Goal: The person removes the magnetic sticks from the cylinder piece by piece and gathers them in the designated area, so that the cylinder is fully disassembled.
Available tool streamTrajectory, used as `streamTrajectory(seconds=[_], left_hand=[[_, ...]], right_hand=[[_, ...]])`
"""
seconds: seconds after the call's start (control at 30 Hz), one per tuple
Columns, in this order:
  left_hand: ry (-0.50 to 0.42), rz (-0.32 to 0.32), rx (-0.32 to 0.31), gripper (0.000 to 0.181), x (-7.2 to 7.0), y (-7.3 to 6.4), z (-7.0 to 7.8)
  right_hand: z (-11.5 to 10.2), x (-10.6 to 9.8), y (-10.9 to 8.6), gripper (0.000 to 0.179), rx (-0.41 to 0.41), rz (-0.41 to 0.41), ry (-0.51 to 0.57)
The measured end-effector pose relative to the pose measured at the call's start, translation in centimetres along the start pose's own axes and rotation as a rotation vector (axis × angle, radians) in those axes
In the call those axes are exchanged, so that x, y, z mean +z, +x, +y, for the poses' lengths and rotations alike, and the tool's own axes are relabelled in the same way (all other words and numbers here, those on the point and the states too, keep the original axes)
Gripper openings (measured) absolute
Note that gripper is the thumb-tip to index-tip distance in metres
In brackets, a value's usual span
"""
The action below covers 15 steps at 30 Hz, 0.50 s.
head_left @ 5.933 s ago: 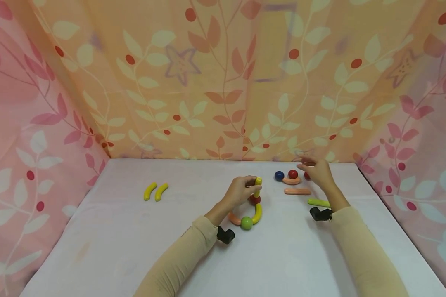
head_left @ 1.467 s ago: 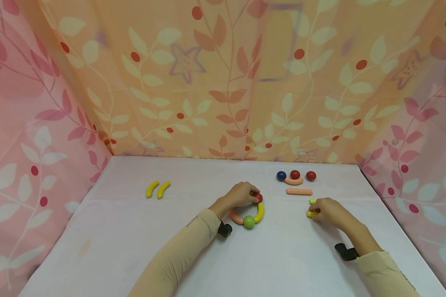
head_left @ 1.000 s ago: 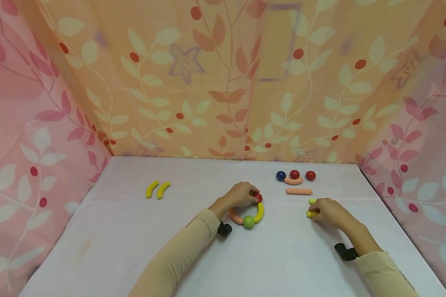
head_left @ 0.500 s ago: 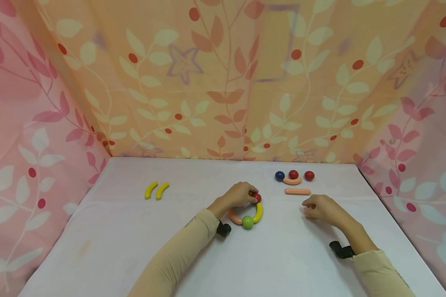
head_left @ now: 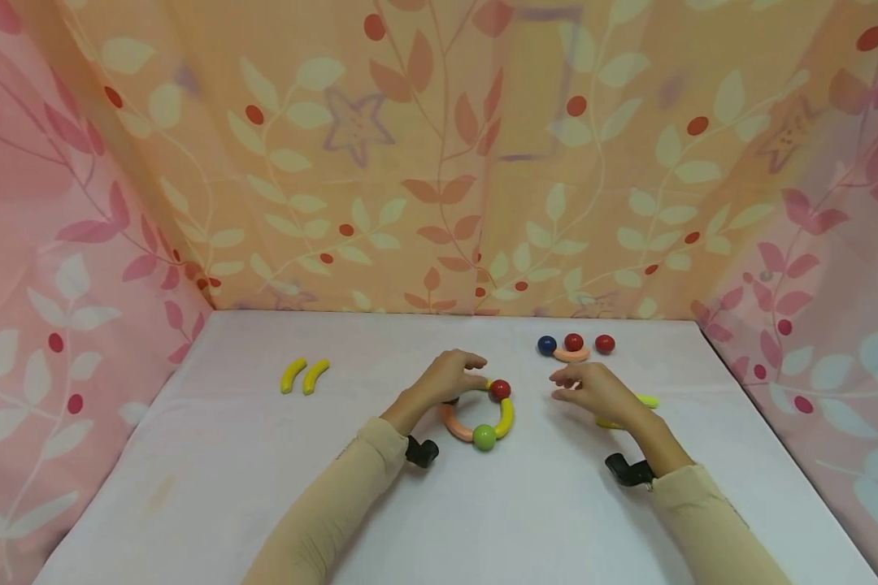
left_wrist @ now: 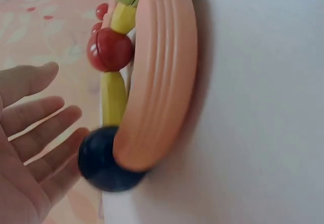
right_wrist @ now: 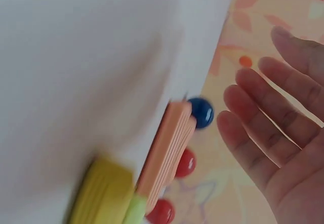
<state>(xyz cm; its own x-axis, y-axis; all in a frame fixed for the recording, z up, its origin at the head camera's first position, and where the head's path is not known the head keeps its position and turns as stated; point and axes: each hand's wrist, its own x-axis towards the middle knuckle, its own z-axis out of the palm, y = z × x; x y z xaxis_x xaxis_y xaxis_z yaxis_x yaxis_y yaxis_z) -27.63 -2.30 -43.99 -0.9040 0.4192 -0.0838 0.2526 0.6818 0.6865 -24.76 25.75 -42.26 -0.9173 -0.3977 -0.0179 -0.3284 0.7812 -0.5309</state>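
Observation:
In the head view my left hand [head_left: 448,378] is open, its fingers over the far left side of a ring of toy pieces. The ring has a red ball [head_left: 500,390], a yellow curved piece [head_left: 506,418], a green ball [head_left: 484,437] and a pink curved piece [head_left: 457,426]. The left wrist view shows a dark blue ball [left_wrist: 107,159] and another yellow piece [left_wrist: 113,98] between it and the red ball; my hand mostly hides both in the head view. My right hand [head_left: 593,392] holds nothing, fingers loosely bent, left of a yellow stick [head_left: 607,423] and a lime stick [head_left: 649,401].
Two yellow curved pieces [head_left: 304,377] lie on the left of the white table [head_left: 212,471]. At the back right are a blue ball [head_left: 546,345], two red balls [head_left: 605,344] and a pink curved piece [head_left: 571,355]. A straight pink stick [right_wrist: 164,155] shows in the right wrist view.
The yellow piece my left hand held upright earlier now lies in the ring; that hand has let go and drawn left. My right hand has put down the yellow stick and moved left.

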Motion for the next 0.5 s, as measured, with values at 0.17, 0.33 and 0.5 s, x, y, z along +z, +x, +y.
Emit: streamTrajectory(seconds=[0.17,0.33,0.5], left_hand=[[-0.019,0.079,-0.065,0.042,-0.6,-1.3,-1.3],[-0.026,0.126,-0.108,0.040,-0.6,-2.5,-2.2],[-0.053,0.136,-0.157,0.038,-0.4,-3.2,-2.4]], right_hand=[[-1.8,0.6,1.9,0.033,-0.035,0.013,0.039],[-3.6,1.3,4.0,0.034,-0.094,-0.016,0.051],[-5.2,2.4,6.4,0.033,-0.111,-0.084,0.018]])
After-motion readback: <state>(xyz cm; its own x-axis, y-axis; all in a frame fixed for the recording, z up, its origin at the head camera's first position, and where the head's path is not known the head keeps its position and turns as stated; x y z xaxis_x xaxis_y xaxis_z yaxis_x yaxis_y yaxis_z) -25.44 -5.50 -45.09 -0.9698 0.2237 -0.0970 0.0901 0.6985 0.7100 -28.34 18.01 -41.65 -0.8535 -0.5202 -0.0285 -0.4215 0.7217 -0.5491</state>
